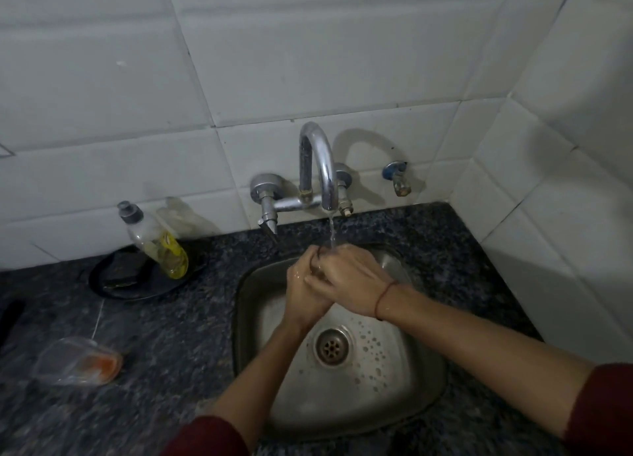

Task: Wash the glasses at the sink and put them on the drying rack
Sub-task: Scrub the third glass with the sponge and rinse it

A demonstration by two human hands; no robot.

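Note:
My left hand [301, 289] and my right hand [352, 286] are pressed together over the steel sink [423, 390], right under the thin stream of water from the chrome tap [317, 168]. The right hand lies across the left, and the left fingertips curl up at the stream. Whether anything is between the palms is hidden. No glass shows in the sink. A clear container with orange residue [78, 361] lies on its side on the counter at the left; I cannot tell if it is a glass. No drying rack is in view.
A dish soap bottle with yellow liquid [157, 246] leans against the tiled wall on a black round tray [113, 291]. The dark granite counter [171, 335] surrounds the sink. A tiled corner wall closes the right side. The drain [331, 346] has soap bubbles beside it.

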